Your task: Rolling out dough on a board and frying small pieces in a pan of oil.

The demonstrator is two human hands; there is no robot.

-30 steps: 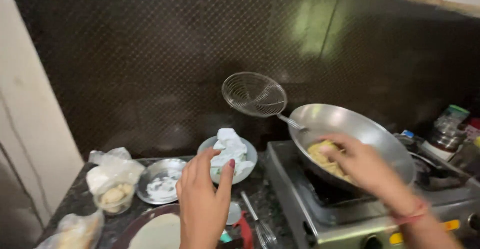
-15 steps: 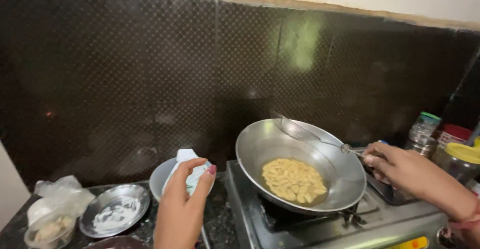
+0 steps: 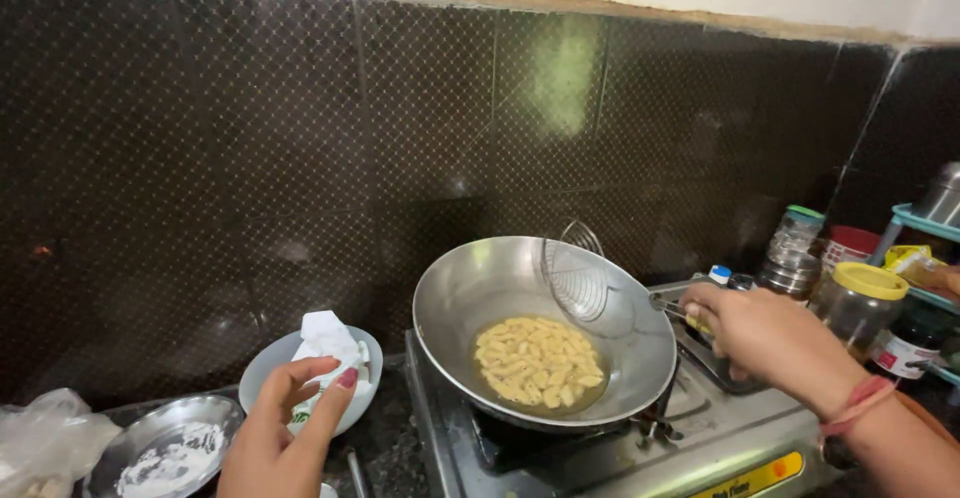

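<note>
A steel wok (image 3: 460, 303) sits on the gas stove (image 3: 600, 463), with pale dough pieces (image 3: 537, 360) frying in oil. My right hand (image 3: 765, 333) grips the handle of a wire skimmer (image 3: 578, 280), whose round basket hangs tilted inside the wok above the oil. My left hand (image 3: 285, 438) floats with fingers spread just in front of a grey bowl (image 3: 262, 368) that holds crumpled white paper (image 3: 328, 340). It holds nothing.
A steel plate with white flour (image 3: 165, 446) lies at the lower left beside a plastic bag (image 3: 45, 440). Jars and bottles (image 3: 860, 298) stand right of the stove, with a teal rack (image 3: 925, 226) behind. A dark tiled wall (image 3: 300, 138) rises behind.
The view has shifted right. My right hand has lifted the skimmer from the wok's far rim so its basket hangs over the oil. My left hand has dropped lower in front of the bowl.
</note>
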